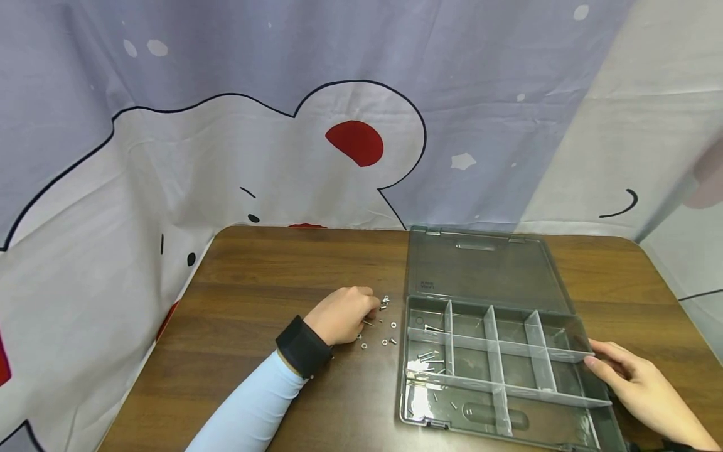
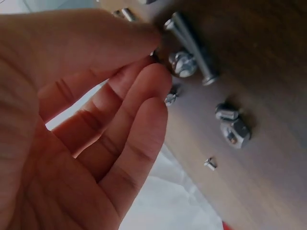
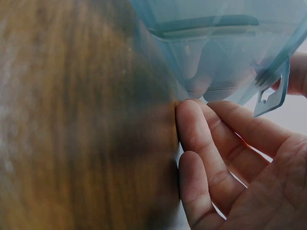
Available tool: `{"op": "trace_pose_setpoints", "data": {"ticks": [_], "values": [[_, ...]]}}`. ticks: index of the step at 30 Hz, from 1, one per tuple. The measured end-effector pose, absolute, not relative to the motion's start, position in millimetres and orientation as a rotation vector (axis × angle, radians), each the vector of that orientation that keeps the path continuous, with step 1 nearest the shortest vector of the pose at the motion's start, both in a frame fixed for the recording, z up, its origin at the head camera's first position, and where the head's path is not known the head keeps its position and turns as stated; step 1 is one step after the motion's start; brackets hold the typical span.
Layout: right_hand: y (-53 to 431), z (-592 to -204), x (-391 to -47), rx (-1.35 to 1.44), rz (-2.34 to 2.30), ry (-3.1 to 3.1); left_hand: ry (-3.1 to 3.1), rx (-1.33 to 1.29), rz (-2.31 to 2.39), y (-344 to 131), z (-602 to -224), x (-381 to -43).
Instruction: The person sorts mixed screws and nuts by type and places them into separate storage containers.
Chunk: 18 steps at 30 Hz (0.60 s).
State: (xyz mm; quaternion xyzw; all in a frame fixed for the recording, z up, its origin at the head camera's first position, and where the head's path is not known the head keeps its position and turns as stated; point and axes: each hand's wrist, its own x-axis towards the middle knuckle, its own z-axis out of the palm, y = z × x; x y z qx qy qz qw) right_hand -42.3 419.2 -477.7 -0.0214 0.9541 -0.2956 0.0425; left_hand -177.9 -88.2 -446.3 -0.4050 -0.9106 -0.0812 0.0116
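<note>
Loose small screws and nuts [image 1: 386, 321] lie on the wooden table [image 1: 254, 276] just left of a clear grey organizer box [image 1: 403, 383]. My left hand [image 1: 371, 307] is curled over the heap. In the left wrist view my left hand [image 2: 154, 45] pinches the head end of a long screw [image 2: 192, 48] with its thumb; a round-headed screw [image 2: 182, 63] and hex nuts [image 2: 233, 127] lie beside it. My right hand [image 1: 607, 364] holds the box's right wall, thumb on the rim. In the right wrist view the fingers [image 3: 201, 129] touch the box's base [image 3: 216, 52].
The box's lid [image 1: 480, 270] lies open flat behind it. Clear dividers split the box into several compartments; a few screws [image 1: 429, 358] lie in the left ones. A printed curtain [image 1: 282, 157] hangs behind the table. The table's left edge is near my left forearm.
</note>
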Motion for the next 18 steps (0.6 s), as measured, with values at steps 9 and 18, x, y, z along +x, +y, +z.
{"op": "trace_pose_setpoints", "data": {"ticks": [9, 18], "values": [[418.9, -477.1, -43.3, -0.048, -0.906, 2.911, -2.844, -1.250, -0.270, -87.9, -451.3, -180.1], [417.8, -476.1, -41.6, -0.064, -0.912, 2.918, -2.865, -1.203, -0.309, -90.9, -451.9, -181.8]]}}
